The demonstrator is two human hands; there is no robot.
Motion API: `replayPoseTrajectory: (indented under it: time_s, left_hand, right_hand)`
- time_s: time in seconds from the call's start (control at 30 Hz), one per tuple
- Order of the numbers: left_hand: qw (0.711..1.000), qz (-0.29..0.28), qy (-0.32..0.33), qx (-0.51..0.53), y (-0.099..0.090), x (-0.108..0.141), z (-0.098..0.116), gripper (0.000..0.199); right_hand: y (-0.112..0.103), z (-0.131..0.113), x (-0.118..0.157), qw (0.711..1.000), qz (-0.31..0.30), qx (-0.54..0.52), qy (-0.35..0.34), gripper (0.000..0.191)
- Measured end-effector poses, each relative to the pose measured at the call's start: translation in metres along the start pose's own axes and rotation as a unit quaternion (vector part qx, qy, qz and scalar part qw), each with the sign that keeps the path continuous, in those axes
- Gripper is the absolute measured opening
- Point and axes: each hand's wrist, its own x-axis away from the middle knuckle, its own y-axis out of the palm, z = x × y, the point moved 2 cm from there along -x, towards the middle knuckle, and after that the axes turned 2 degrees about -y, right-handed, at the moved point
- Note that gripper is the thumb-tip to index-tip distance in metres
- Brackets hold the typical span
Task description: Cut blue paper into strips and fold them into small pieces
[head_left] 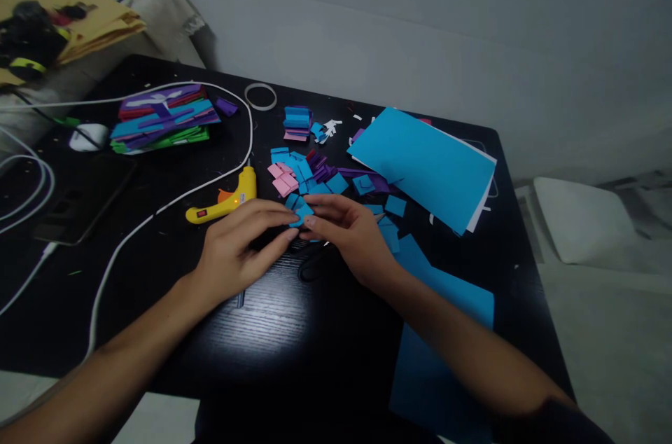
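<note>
Near the centre of the frame I hold a small blue paper piece (pixel 300 213) between my two hands: the fingers of my left hand (pixel 239 244) pinch its left side, thumb below, and the fingers of my right hand (pixel 354 234) close on its right side. Just above it on the black table (pixel 325 346) lie loose blue paper squares (pixel 299 167), with pink paper pieces (pixel 283 179) at their left and dark purple strips (pixel 321 167) at their right. To the left of these, near my left hand, rests a yellow glue gun (pixel 225 202), its nozzle pointing up the frame, an orange trigger on its upper side. Partly under my right hand are the black handles of a pair of scissors (pixel 311 267). A small stack of folded paper (pixel 297 123) sits at upper centre, below and right of a tape ring (pixel 261 96). At upper left is a pile of coloured paper (pixel 164 118), with a white cable (pixel 183 190) curving around its right side. Large blue sheets (pixel 425 167) lie at upper right, and another blue sheet (pixel 441 374) reaches under my right forearm at lower right.
</note>
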Motion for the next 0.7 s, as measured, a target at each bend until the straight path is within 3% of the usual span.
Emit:
replayPoseTrajectory:
  time_s: [0.13,0.23,0.37,0.47,0.57,0.7]
  left_hand:
    - [1.0,-0.011,0.0,-0.013,-0.004,0.0,-0.002,0.015]
    - [0.992,-0.012,-0.058,-0.109,-0.016,-0.003,-0.015,0.017]
    - [0.918,-0.104,-0.195,-0.33,-0.03,-0.006,-0.042,0.045]
    - [0.874,-0.177,-0.247,-0.38,-0.034,-0.005,-0.055,0.053]
    - [0.872,-0.195,-0.242,-0.377,-0.034,-0.003,-0.059,0.047]
    - [0.909,-0.178,-0.208,-0.316,-0.039,-0.002,-0.056,0.043]
  right_hand:
    - [-0.005,0.003,-0.003,0.999,0.032,0.015,-0.013,0.038]
    - [-0.012,0.005,-0.007,0.998,0.037,0.041,-0.019,0.03]
    - [-0.018,0.006,-0.013,0.999,0.029,0.028,-0.022,0.026]
    - [-0.02,0.005,-0.015,1.0,0.018,-0.003,-0.007,0.029]
    - [-0.019,0.003,-0.015,1.0,0.024,-0.015,-0.006,0.032]
    - [-0.018,0.001,-0.014,0.999,0.04,0.012,-0.008,0.037]
